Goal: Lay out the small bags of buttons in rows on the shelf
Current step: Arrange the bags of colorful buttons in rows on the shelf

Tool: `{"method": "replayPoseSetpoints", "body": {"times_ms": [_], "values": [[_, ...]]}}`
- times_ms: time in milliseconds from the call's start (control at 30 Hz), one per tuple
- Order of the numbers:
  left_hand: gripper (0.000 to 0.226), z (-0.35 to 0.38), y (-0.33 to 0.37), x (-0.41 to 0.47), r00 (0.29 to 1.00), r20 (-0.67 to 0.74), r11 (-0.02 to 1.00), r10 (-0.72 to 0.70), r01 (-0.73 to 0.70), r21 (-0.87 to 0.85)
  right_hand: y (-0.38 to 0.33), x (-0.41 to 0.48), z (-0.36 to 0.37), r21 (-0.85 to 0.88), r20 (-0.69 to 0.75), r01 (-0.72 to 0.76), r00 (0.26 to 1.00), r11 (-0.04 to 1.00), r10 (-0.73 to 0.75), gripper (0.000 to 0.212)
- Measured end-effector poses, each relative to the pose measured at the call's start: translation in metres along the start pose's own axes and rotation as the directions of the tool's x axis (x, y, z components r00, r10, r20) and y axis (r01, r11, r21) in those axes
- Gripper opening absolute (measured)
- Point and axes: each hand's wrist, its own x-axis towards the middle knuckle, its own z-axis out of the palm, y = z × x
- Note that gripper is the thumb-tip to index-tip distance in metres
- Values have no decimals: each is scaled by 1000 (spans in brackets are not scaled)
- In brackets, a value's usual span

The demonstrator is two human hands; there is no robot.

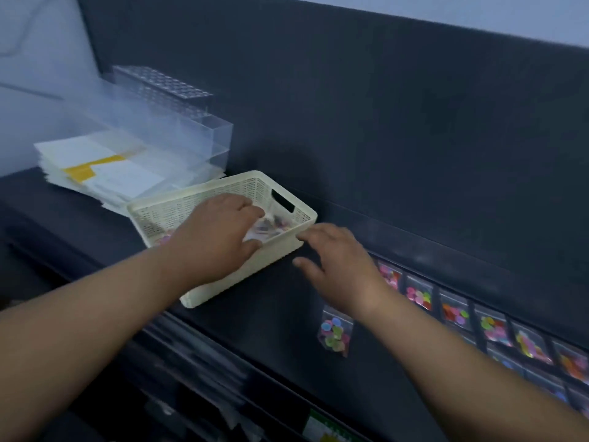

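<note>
Here, left hand [220, 231] on bags [271, 227] in basket [223, 182] (right hand [338, 266] beside).

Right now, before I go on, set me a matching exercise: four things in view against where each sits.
1 left hand
2 right hand
3 basket
4 lone bag of buttons

A alone, apart from the row of bags
B inside the basket
C spread open, right of the basket
D beside the paper stack

Pairs: 1-B, 2-C, 3-D, 4-A
</note>
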Motion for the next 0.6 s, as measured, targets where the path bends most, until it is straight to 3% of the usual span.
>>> {"method": "replayPoseSetpoints", "body": {"times_ms": [233, 467, 600], "values": [[56, -9, -71, 1, 987, 99, 992, -125, 123, 20, -36, 56, 12, 119, 26, 17, 999, 993, -21, 44], [55, 2, -123, 10, 977, 185, 991, -110, 121, -49, -66, 110, 33, 135, 199, -87, 978, 987, 59, 45], [55, 10, -144, 13, 981, 181, 989, -74, 95, -112, -87, 127, 50, 127, 325, -53, 946, 990, 9, 44]]}}
